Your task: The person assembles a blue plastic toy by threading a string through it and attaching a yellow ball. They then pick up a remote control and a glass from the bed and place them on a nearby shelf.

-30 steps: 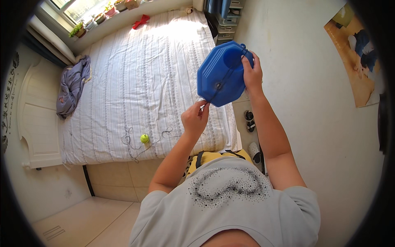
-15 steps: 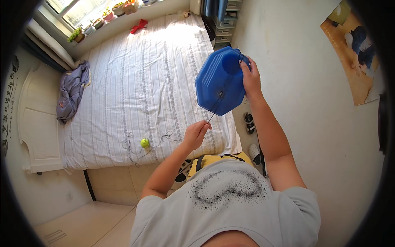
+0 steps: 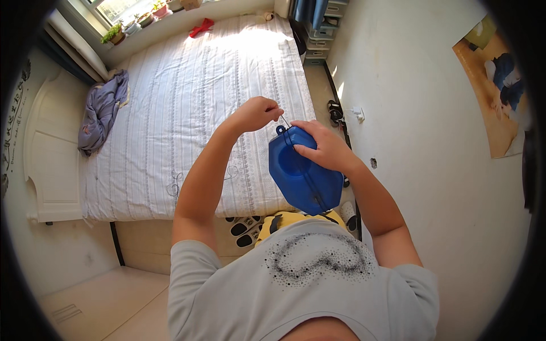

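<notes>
The blue octagonal tennis trainer base hangs in front of me above the bed's right edge, its round hollow facing up. My right hand grips its far right edge, thumb on top. A thin dark elastic cord runs lengthwise over the base and past its far end. Beside a small loop on that end, my left hand pinches the cord and holds it taut. More loose cord lies curled on the bed next to my left forearm. The ball is not visible now.
The bed with a striped white sheet fills the left and middle. On it lie a purple bundled cloth and a red bow-like item. Slippers and other shoes stand on the floor. A wall rises at right.
My left hand has moved from the base's near end to beyond its far end, drawing the cord. The base has come closer to me. My left forearm now covers where the green ball lay.
</notes>
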Demonstrator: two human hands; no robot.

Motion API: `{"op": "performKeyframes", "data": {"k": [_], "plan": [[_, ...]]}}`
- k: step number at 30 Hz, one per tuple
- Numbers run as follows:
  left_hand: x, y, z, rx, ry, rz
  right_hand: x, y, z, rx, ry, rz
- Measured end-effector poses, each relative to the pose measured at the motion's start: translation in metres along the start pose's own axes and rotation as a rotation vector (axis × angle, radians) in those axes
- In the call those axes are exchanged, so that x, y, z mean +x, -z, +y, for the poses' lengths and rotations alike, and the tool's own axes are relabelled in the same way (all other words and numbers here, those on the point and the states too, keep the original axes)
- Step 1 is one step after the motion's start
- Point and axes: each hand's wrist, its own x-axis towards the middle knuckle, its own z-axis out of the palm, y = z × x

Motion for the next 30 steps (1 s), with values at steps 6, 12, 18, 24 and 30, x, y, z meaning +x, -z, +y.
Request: {"op": "performKeyframes", "data": {"k": [6,12,18,24,30], "plan": [[-0.048,-0.036,0.047,0.283,-0.036,0.245,0.01,-0.003,0.012,-0.1,-0.104,0.29],[-0.098,-0.115,0.046,-0.105,-0.084,0.248,0.03,0.009,0.038,-0.09,-0.088,0.687],[-0.094,-0.174,-0.007,-0.626,-0.03,0.001,0.048,0.022,0.055,0.19,-0.081,0.679],[-0.093,-0.165,-0.028,-1.0,-0.037,-0.144,0.049,0.025,0.058,0.323,-0.122,0.678],[-0.112,-0.156,-0.013,-1.022,0.0,-0.122,0.053,0.036,0.083,0.229,-0.195,0.861]]}}
